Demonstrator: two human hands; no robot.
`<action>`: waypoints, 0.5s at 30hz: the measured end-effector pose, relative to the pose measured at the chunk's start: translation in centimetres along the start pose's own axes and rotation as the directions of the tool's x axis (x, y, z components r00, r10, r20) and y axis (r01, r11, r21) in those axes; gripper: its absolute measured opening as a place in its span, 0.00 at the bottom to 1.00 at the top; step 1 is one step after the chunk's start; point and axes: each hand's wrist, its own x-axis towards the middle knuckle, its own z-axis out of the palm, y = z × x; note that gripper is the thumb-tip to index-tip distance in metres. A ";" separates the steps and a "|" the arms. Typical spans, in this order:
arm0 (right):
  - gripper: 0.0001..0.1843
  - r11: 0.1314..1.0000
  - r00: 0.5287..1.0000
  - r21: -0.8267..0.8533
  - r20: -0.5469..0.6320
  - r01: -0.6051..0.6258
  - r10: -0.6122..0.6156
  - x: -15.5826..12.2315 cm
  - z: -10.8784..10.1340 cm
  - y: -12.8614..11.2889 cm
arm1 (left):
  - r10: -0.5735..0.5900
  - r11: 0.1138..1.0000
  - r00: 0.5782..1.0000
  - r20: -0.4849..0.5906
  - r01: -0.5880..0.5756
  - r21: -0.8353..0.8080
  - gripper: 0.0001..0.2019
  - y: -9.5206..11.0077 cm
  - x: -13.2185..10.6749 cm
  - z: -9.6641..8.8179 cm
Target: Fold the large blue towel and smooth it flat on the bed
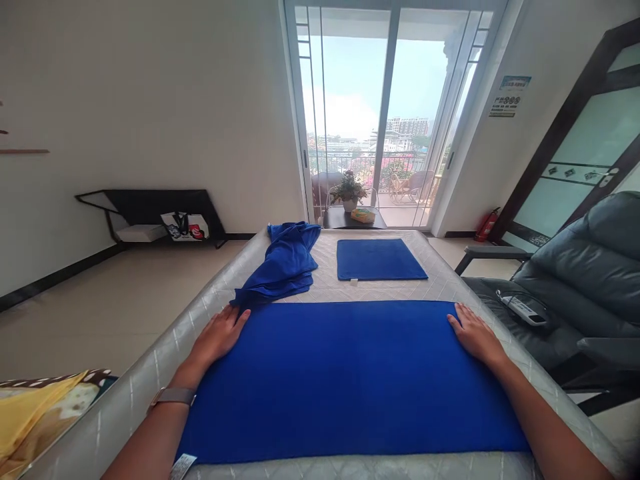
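A large blue towel (350, 377) lies spread flat across the near part of a grey quilted mattress (440, 280). My left hand (220, 333) rests flat on the towel's far left corner, fingers stretched out. On the far right corner my right hand (474, 333) lies flat too, fingers extended. Neither hand grips anything. Beyond the towel, a crumpled blue towel (285, 263) is heaped at the far left of the mattress. A small folded blue towel (377, 259) lies neatly at the far middle.
A dark grey recliner (575, 280) with a remote (523, 308) stands close on the right. A small table with a potted plant (349, 190) stands past the mattress before the glass balcony doors. A yellow patterned cloth (35, 413) lies at near left. A fire extinguisher (487, 223) stands in the corner.
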 end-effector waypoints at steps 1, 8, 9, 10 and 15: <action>0.38 1.000 1.000 0.002 -0.005 -0.001 0.001 0.0 0.1 0.0 | 0.000 1.000 1.000 -0.017 0.000 -0.002 0.36 0.0 0.0 -0.1; 0.38 1.000 0.998 0.012 -0.056 0.021 -0.020 0.0 0.5 0.1 | -0.065 0.997 0.923 -0.380 0.074 0.008 0.25 0.8 -0.9 -2.4; 0.37 1.000 0.998 0.011 -0.065 0.021 -0.020 0.0 0.5 0.1 | -0.055 0.998 0.888 -0.456 0.066 0.009 0.24 1.3 -0.9 -2.8; 0.37 1.000 0.997 0.010 -0.070 0.019 -0.019 0.0 0.5 0.0 | -0.030 0.999 0.862 -0.506 0.041 0.011 0.24 1.8 -0.8 -3.1; 0.36 1.000 0.997 -0.002 -0.067 0.025 -0.026 -0.2 0.1 -0.3 | 0.204 0.979 0.937 -0.283 -0.192 0.071 0.29 5.6 2.3 -2.4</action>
